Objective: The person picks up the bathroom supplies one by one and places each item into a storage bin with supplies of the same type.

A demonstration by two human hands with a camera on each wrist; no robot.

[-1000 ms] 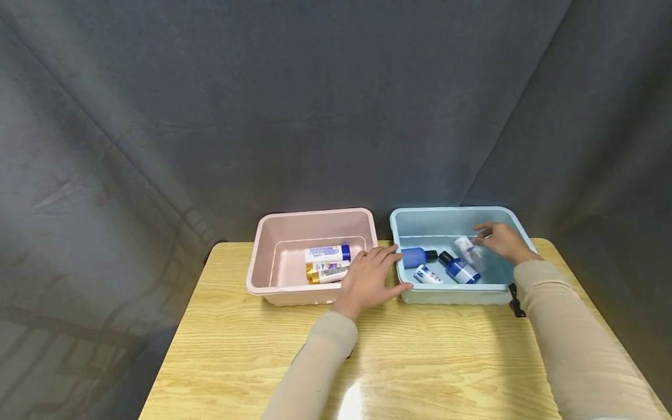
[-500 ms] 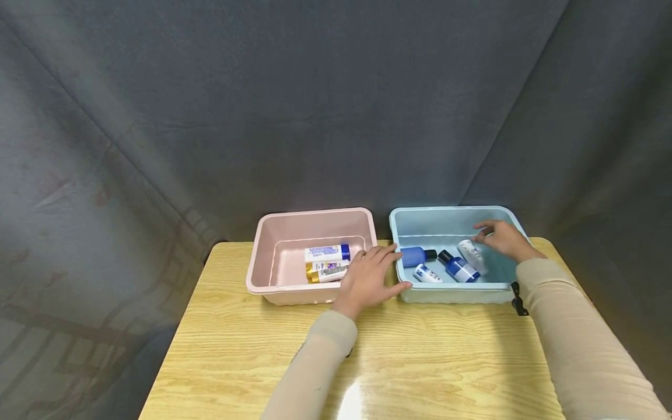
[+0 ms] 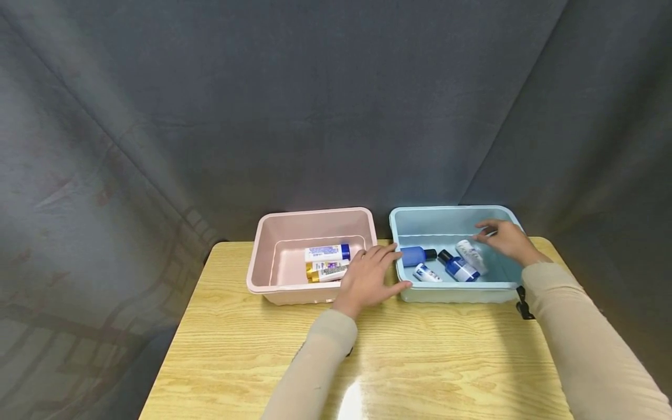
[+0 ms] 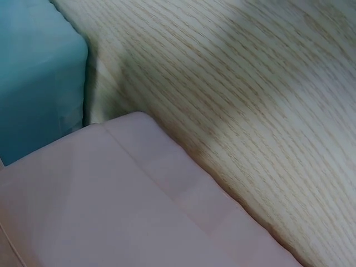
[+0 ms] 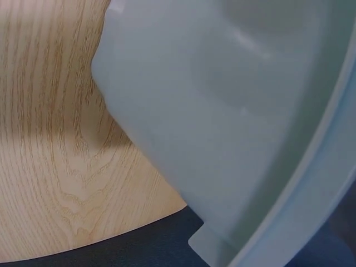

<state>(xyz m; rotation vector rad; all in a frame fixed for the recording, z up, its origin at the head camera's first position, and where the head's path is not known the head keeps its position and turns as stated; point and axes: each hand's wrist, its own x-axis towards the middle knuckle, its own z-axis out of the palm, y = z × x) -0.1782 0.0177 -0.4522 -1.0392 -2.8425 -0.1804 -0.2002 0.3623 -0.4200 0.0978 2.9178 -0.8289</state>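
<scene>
In the head view my left hand [image 3: 366, 281] reaches between the two tubs, fingers spread, fingertips and thumb at the left rim of the light-blue tub [image 3: 457, 286]. My right hand [image 3: 506, 241] hovers inside that tub's right part, fingers loosely bent. Its thumb tip is close to a white bottle with a clear end [image 3: 471, 255], and nothing shows between finger and thumb. Beside that bottle lie a dark-blue bottle with a black cap [image 3: 459, 268], a small white-and-blue tube [image 3: 427, 273] and a blue bottle [image 3: 413, 256], partly behind the rim.
A pink tub [image 3: 310, 289] stands left, holding a white tube with a blue cap [image 3: 325, 252] and a white bottle with a gold cap [image 3: 326, 272]. Wrist views show tub walls [image 4: 111, 211] [image 5: 206, 111] and wooden table [image 4: 239, 94]. A grey curtain [image 3: 336, 116] hangs behind.
The white bottle, blurred near my right fingertips a second ago, has shifted slightly and lies in the tub. My right hand has drifted a little rightward. My left hand stays put.
</scene>
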